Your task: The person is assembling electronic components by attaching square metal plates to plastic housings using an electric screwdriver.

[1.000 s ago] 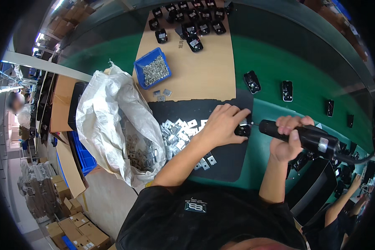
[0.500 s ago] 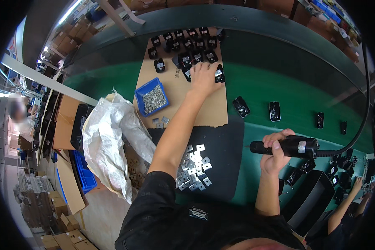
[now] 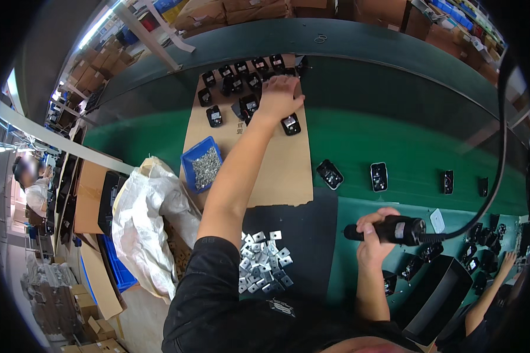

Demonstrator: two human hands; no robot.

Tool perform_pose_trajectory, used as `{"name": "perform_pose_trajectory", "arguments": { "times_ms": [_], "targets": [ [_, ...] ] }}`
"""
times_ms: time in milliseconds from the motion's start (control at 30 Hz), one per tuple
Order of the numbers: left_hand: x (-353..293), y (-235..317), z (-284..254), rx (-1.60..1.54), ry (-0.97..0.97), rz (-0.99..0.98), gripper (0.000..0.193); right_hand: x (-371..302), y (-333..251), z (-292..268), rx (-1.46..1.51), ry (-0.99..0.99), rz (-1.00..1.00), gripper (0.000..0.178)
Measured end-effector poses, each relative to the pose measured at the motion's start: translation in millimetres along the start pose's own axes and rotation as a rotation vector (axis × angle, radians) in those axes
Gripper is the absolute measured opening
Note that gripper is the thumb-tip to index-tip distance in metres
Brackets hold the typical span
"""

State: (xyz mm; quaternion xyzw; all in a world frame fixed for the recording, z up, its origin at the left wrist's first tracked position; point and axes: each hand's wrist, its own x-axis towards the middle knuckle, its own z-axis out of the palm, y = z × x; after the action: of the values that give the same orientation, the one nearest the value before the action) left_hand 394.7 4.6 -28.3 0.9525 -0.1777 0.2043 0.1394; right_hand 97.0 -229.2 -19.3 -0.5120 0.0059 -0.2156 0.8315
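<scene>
My left hand (image 3: 280,99) reaches over the group of black plastic housings at the far end of a cardboard sheet (image 3: 280,179). Its fingers lie over them with the thumb stretched out to the right, partly hiding the housings beneath. Just nearer than the hand sits one black housing (image 3: 290,124). In my right hand (image 3: 372,244) is a black electric screwdriver (image 3: 397,230), held level with its tip to the left and a cable at its right end. Below it spreads the green work surface.
A blue bin (image 3: 189,172) of small screws stands on the cardboard. Square metal plates (image 3: 266,263) lie heaped on a black mat (image 3: 312,247). A white sack (image 3: 150,212) is at left. More housings (image 3: 378,177) sit to the right, near a black box (image 3: 436,294) and another person's arm (image 3: 492,291).
My left hand has moved farther over the housings, uncovering the one at the cardboard's right edge. The view has shifted, and the right hand still holds the screwdriver.
</scene>
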Motion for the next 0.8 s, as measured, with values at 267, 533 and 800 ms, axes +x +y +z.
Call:
{"name": "perform_pose_trajectory", "arguments": {
  "times_ms": [267, 533, 800],
  "targets": [
    [122.2, -34.5, 26.4, 0.196, -0.27, 0.266, 0.068, 5.8, -3.0, 2.1, -0.094, 0.106, 0.098, 0.045],
    [158.1, -11.3, 51.0, 0.422, -0.681, 0.057, 0.092, 13.3, -7.3, 1.4, -0.103, 0.059, 0.163, 0.047],
    [168.4, -33.0, 81.2, 0.427, -0.563, 0.012, 0.064, 16.9, -3.9, 2.7, -0.11, 0.036, 0.179, 0.05]
  ]
}}
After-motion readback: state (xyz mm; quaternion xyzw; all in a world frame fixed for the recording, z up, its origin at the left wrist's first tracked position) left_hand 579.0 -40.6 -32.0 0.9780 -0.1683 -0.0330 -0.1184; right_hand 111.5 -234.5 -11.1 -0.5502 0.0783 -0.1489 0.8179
